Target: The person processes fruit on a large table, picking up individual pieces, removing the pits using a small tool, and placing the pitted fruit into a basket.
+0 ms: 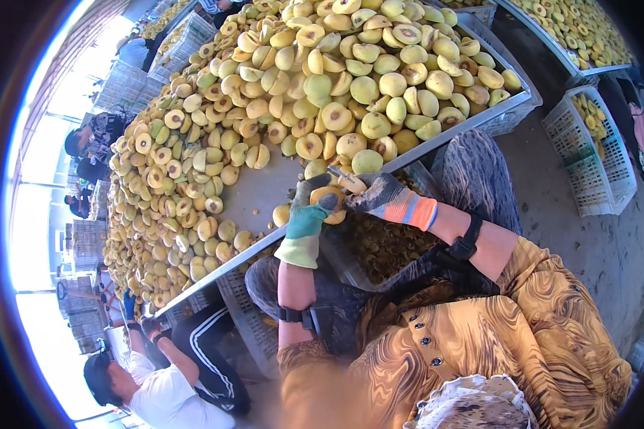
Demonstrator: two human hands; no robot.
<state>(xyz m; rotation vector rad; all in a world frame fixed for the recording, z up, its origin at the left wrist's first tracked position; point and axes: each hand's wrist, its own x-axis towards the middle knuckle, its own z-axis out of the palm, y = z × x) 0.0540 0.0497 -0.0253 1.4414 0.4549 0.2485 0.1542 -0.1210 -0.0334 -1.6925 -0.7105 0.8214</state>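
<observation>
Orange swirly cloth shirt lies nearest. At the silver metal table edge, the green-and-grey-gloved left hand pinches a round yellow fruit; the orange-and-grey-gloved right hand grips a small pale tool. Best hold the fruit steady, fingers clear.

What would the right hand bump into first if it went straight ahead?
Likely the yellow fruit in the left hand, very close to the right hand, though depth is hard to judge.

A green, pale-cuffed left glove, dark, orange-cuffed right glove, black wrist straps, swirl-patterned orange-brown buttoned shirt, mottled grey trousers.
</observation>
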